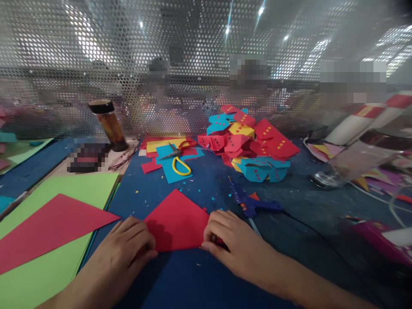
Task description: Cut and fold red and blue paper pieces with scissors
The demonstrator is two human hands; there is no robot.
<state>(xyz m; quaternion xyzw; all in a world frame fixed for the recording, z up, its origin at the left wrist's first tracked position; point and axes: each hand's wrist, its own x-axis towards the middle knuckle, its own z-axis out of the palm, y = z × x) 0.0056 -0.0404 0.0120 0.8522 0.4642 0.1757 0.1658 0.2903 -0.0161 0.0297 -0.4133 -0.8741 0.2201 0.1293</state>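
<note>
A red sheet of paper [178,221], folded into a triangle, lies on the blue tabletop in front of me with its point facing away. Its left corner is under the curled fingers of my left hand [128,242]. At the opposite corner, my right hand [227,238] is closed on the paper, thumb along the near edge. Both corners are hidden by the fingers. To the left, another folded red paper [54,227] rests on a stack of light green sheets [96,189].
Beyond the paper are scissors [180,161] on coloured scraps and a heap of folded red, blue and yellow paper shapes [247,143]. A blue glue gun [252,201] with a cord lies right. A dark-lidded bottle [109,124] and a clear container [360,156] stand farther back.
</note>
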